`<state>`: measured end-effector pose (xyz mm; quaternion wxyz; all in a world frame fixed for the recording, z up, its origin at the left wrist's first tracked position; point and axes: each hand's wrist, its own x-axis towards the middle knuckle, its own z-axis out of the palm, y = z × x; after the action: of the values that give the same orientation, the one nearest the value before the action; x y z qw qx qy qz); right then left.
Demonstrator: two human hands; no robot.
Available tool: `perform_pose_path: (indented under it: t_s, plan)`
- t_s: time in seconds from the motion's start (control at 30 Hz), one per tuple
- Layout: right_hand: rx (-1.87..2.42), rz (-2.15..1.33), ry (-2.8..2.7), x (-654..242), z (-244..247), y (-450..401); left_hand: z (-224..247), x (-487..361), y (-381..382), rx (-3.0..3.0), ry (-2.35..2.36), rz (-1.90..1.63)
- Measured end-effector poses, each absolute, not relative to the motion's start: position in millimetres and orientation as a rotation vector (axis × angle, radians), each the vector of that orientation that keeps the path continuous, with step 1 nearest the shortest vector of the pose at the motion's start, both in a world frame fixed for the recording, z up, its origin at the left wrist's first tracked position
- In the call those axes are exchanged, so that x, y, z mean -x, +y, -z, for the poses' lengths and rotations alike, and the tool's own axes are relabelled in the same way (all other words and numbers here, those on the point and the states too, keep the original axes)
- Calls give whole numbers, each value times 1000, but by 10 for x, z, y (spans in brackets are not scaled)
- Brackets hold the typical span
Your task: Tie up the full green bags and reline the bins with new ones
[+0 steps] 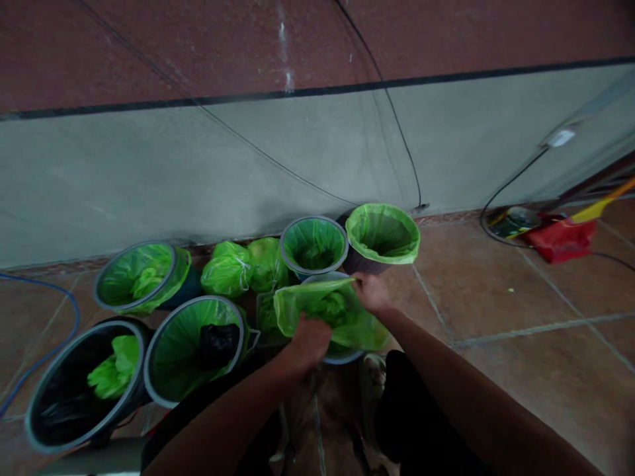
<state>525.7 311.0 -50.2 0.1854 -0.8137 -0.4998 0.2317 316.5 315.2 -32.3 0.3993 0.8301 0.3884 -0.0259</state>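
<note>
Both hands grip a green bag [327, 314] stretched over the rim of a small bin [342, 356] on the floor, just in front of the green-lined bin [382, 238] by the wall. The left hand [308, 344] pinches the bag's near edge; the right hand [372, 293] pinches its far edge, fingers closed on plastic.
</note>
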Motion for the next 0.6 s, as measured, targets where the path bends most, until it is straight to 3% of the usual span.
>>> perform_pose_path:
  t_s: [0.13,0.33,0.5,0.6]
  plan:
    - [2193,-464,-1078,-5578,295,3160,177,-2972,3331,-1929,925,3]
    - [2189,-365,-769,-5892,253,3085,26,-2673,3623,-1776,1229,-108]
    - [2058,-389,-821,-5793,232,3076,51,-2670,3682,-1973,1153,-47]
    - [2219,-525,-909,-5684,228,3061,166,-2781,3568,-1673,1257,-135]
